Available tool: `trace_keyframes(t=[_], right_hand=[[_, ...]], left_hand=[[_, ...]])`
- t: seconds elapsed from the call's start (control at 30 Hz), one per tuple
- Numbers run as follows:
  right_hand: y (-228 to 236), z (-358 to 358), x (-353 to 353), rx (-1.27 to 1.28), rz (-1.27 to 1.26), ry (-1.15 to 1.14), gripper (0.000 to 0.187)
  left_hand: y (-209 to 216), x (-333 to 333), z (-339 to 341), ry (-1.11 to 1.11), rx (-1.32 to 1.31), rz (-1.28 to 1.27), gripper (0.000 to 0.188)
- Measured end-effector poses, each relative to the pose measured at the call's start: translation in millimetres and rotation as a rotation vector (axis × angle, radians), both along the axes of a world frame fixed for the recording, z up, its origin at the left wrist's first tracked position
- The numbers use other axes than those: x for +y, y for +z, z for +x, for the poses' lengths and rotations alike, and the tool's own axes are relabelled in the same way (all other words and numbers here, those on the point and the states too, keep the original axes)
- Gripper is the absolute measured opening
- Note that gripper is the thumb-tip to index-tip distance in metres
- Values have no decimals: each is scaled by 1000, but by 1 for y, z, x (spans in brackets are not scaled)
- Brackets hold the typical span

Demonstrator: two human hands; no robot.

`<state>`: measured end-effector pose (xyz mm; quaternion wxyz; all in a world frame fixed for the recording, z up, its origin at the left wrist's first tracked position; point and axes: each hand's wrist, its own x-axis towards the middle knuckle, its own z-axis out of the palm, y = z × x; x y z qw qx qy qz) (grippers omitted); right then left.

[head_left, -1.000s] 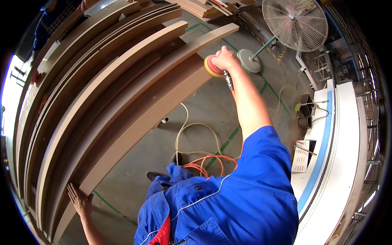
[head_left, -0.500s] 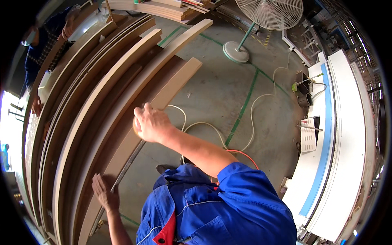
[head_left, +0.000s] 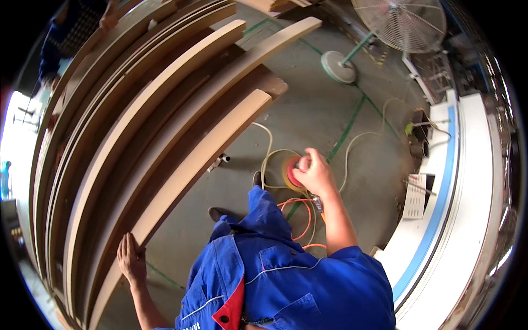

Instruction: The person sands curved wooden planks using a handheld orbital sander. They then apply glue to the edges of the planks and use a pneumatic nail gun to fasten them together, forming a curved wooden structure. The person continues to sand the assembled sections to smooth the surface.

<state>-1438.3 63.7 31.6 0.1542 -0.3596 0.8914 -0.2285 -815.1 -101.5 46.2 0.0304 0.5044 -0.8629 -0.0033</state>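
Several long curved wooden boards (head_left: 187, 168) stand side by side on edge, sweeping from the lower left to the upper middle. On the pale edge of the nearest one lies my left hand (head_left: 132, 259), fingers stretched out and touching the wood. My right hand (head_left: 314, 173) is over the floor to the right, away from the boards. It grips a roll of tape (head_left: 290, 171) with a reddish core and a yellowish-brown rim, blurred by motion. No strip of tape can be made out between my hands.
At the upper left a co-worker in a blue sleeve (head_left: 49, 55) is beside the far boards. A floor fan (head_left: 339, 67) stands at the upper right. Hoses, one orange (head_left: 309, 220), loop over the floor near my feet. A long white bench (head_left: 456, 220) lines the right.
My right hand has left the nearest board and moved right with the roll of tape. The dark strip along that board's side no longer shows. My left hand stays at the board. The view has shifted.
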Motion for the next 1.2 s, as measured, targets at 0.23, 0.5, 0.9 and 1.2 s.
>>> trace_keyframes(t=[0.23, 0.5, 0.9, 1.2], right_hand=[[-55, -73, 18, -245, 200, -36, 67], [-76, -139, -16, -323, 314, 63, 71], [-80, -150, -25, -382, 340, 94, 71], [-62, -156, -23, -362, 271, 60, 72]], left_hand=[[-1, 11, -5, 247, -48, 35, 72], [-23, 24, -34, 375, -236, -183, 73], [-13, -26, -339, -36, 32, -186, 68], [13, -51, -357, -143, 150, -50, 62]])
